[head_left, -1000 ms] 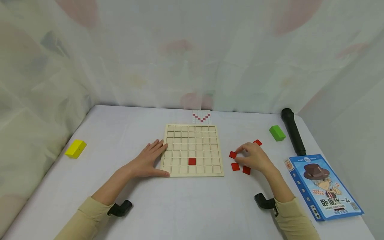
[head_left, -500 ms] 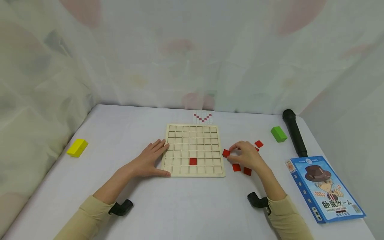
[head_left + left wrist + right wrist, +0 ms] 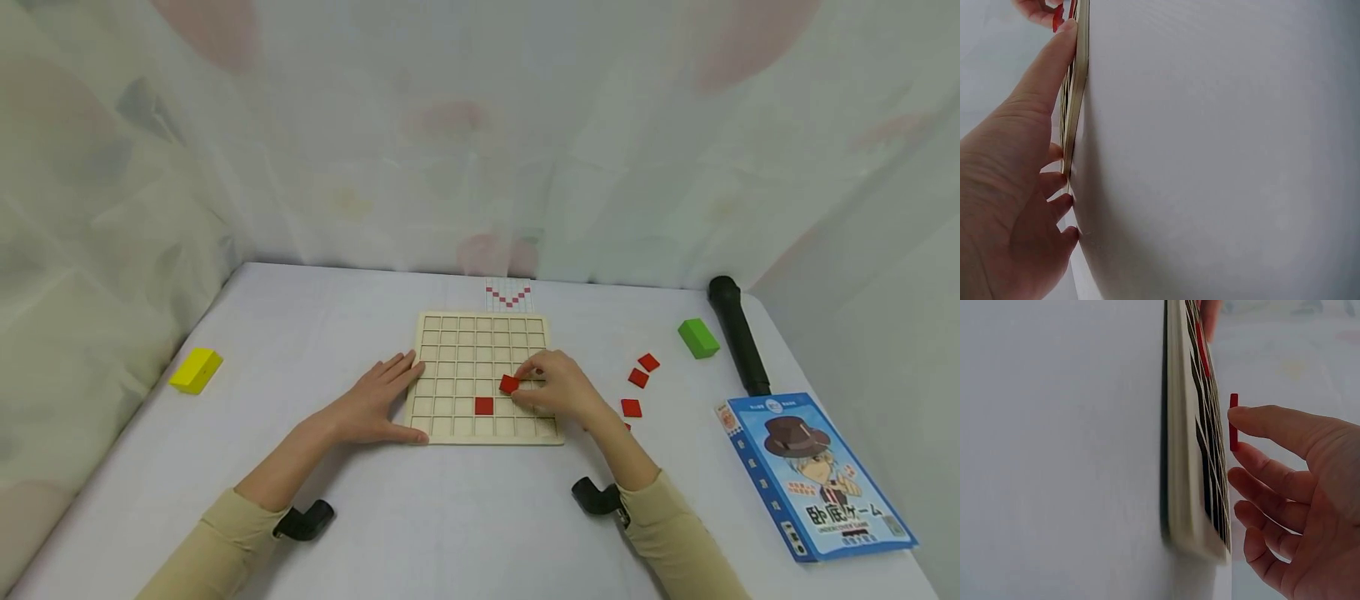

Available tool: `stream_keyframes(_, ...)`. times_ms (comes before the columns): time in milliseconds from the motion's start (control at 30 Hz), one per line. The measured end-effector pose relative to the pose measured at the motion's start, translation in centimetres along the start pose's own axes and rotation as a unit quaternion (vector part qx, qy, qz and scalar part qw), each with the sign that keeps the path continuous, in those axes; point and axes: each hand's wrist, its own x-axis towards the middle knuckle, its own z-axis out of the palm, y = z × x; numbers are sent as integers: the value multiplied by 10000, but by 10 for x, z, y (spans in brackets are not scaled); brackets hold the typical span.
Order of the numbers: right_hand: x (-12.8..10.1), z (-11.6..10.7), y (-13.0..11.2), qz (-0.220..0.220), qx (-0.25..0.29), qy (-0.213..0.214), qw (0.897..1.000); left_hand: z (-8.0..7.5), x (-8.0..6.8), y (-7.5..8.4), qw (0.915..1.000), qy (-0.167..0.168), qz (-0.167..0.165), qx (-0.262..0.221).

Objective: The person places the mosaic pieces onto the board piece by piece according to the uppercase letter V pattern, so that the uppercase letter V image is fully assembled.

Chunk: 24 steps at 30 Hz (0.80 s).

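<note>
A wooden grid board [image 3: 459, 335] lies in the middle of the white table, with one red square tile [image 3: 483, 406] seated in a cell near its front. My right hand [image 3: 551, 387] hovers over the board and pinches a second red tile [image 3: 509, 383], seen edge-on just above the grid in the right wrist view [image 3: 1233, 422]. My left hand [image 3: 375, 402] lies flat against the board's left edge [image 3: 1075, 94], thumb along the front corner. Three loose red tiles [image 3: 639, 377] lie right of the board.
A yellow block [image 3: 195, 370] sits at the far left, a green block [image 3: 698, 337] and a black cylinder [image 3: 738, 335] at the right. A blue game box [image 3: 817, 475] lies at the front right. A small red-and-white pattern card [image 3: 507, 293] rests behind the board. Curtains enclose the table.
My right hand picked a red tile from the loose pile and carried it left, over the board. The left hand stayed at the board's edge.
</note>
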Motion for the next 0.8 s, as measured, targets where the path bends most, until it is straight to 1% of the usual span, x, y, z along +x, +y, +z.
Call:
stream_keyframes(200, 12, 16, -17, -254, -100, -106, 9996, 0, 0, 0, 10000, 10, -10, 32)
stream_keyframes(467, 23, 30, -33, -434, -206, -127, 9988, 0, 0, 0, 10000, 8, -32, 41)
stream_keyframes(600, 27, 34, -37, -406, -305, -108, 9987, 0, 0, -1, 10000, 6, -27, 58)
stream_keyframes(800, 29, 38, -38, -388, -271, -120, 9988, 0, 0, -1, 10000, 30, 12, 73)
